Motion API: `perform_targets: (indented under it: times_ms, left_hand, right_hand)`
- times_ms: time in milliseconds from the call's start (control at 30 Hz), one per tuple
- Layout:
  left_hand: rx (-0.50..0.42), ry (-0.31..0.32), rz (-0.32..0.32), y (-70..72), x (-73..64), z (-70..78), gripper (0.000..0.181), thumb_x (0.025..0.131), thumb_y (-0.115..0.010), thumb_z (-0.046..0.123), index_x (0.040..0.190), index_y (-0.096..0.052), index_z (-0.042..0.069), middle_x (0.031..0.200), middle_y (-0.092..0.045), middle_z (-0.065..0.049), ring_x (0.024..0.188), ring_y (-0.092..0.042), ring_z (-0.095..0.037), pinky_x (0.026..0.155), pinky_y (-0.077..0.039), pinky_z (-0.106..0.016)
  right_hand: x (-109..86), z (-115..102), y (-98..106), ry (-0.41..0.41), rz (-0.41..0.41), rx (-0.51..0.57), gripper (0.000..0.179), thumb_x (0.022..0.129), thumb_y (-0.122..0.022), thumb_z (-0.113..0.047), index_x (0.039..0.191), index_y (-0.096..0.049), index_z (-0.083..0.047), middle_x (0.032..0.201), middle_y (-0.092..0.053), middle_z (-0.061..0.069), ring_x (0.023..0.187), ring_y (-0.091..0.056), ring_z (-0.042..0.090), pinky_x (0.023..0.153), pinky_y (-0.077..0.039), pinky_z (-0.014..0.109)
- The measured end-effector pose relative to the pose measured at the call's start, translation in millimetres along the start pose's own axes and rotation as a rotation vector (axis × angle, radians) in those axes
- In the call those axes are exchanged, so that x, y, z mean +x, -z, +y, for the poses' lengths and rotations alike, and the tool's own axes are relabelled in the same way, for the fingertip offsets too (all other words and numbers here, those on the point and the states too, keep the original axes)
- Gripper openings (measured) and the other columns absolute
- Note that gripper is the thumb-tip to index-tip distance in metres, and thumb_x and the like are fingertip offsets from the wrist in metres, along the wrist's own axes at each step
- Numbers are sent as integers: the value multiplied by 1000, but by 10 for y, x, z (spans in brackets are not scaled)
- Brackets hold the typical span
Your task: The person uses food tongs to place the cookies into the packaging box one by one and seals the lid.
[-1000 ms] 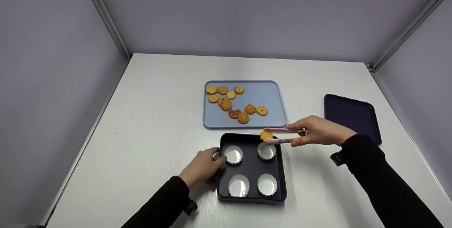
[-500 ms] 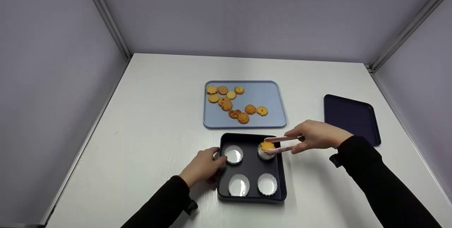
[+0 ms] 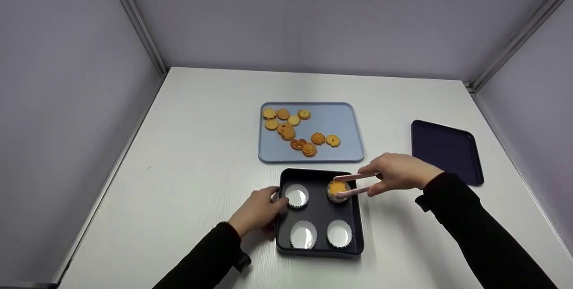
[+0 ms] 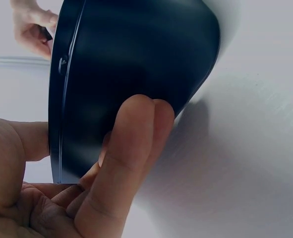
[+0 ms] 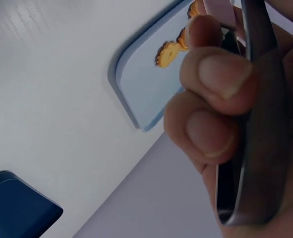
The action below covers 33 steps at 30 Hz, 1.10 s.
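Note:
My left hand (image 3: 257, 210) grips the left wall of a dark square baking tin (image 3: 318, 222), thumb over the rim and fingers along the outside (image 4: 62, 114). With my right hand (image 3: 398, 172) I hold tongs (image 5: 265, 129) that have a metal body and pink arms. The pink tips stand on either side of a yellow cookie (image 3: 339, 187), which sits in the far right paper cup (image 3: 331, 197). Whether the tips still touch the cookie, I cannot tell. Three other white paper cups (image 3: 297, 196) in the tin hold nothing.
Behind the tin lies a light blue tray (image 3: 344, 119) with several cookies (image 3: 286, 132), mostly toward its left and front; one is pretzel-shaped. A dark lid or shallow tray (image 3: 445, 150) rests to the right, near my right forearm.
The tongs have come down toward me, carrying the cookie from above the tin's back edge into the far right paper cup. My left hand has stayed on the tin.

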<state>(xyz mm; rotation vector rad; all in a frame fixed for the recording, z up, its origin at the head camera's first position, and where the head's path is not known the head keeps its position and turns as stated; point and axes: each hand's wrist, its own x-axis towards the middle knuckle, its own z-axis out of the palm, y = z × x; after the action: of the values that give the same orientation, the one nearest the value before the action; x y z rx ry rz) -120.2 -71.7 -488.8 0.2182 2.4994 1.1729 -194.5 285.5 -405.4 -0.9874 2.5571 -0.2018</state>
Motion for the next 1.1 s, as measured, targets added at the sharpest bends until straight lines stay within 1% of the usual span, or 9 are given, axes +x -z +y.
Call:
perform_targets:
  times_ms: [133, 333, 433, 633, 700, 800, 967, 1067, 1100]
  left_hand:
    - [2, -7, -1, -3, 11, -4, 56, 101, -61, 33, 142, -55, -5, 124, -68, -25, 107, -68, -32, 99, -51, -51]
    - [4, -8, 3, -5, 10, -7, 56, 101, -61, 32, 142, -54, -5, 123, -68, -24, 106, -68, -32, 100, -51, -51]
    - [9, -11, 5, -5, 8, -6, 56, 101, -61, 33, 142, -55, -5, 125, -67, -25, 109, -67, -32, 100, -51, -51]
    - [4, -14, 9, -6, 5, -6, 56, 100, -62, 34, 141, -56, -5, 130, -65, -26, 113, -66, -33, 100, -51, -50]
    - [-3, -13, 10, -8, 6, -9, 56, 100, -62, 34, 141, -56, -5, 130, -65, -26, 112, -66, -32, 100, -51, -50]
    - [-8, -12, 12, -11, 11, -15, 56, 100, -62, 33, 141, -56, -5, 129, -65, -25, 110, -66, -32, 99, -52, -50]
    - [-7, -10, 13, -16, 17, -22, 56, 100, -62, 34, 141, -56, -4, 130, -65, -25, 113, -66, -33, 100, -51, -51]
    - [-5, -8, 13, -17, 14, -21, 57, 100, -62, 34, 142, -56, -4, 131, -65, -25, 113, -65, -32, 101, -51, -50]
    - [-4, -7, 13, -17, 12, -20, 57, 100, -62, 34, 142, -56, -4, 131, -65, -25, 112, -66, -32, 101, -51, -50]
  right_hand:
    - [5, -14, 1, 6, 4, -11, 50, 82, -85, -33, 126, -74, -13, 81, -63, -10, 71, -52, 6, 64, -45, 27]
    - [-2, -23, 6, -6, 2, -23, 50, 82, -84, -34, 127, -73, -15, 81, -61, -12, 72, -51, 7, 64, -44, 28]
    - [-7, -19, 6, -7, 2, -19, 50, 82, -84, -35, 127, -73, -16, 81, -62, -12, 72, -51, 6, 63, -44, 28]
    - [-25, 7, 28, 4, 11, 2, 47, 83, -84, -35, 125, -73, -17, 76, -57, -13, 68, -49, 5, 61, -42, 26]
    - [-27, 19, 40, 8, 15, 17, 48, 84, -83, -37, 126, -73, -16, 76, -56, -12, 68, -48, 5, 61, -41, 26]
    - [-29, 21, 72, -15, 20, 68, 54, 84, -83, -39, 131, -71, -15, 76, -55, -11, 67, -47, 6, 60, -40, 25]
    - [-13, 32, 119, -64, 75, 135, 63, 86, -81, -41, 138, -65, -10, 76, -53, -8, 69, -48, 9, 63, -39, 28]
    - [16, 60, 121, -90, 143, 131, 66, 89, -79, -42, 142, -62, -7, 79, -55, -5, 73, -49, 13, 67, -41, 32]
    - [29, 72, 116, -99, 173, 124, 68, 89, -78, -44, 143, -60, -7, 84, -59, -3, 76, -51, 14, 69, -43, 34]
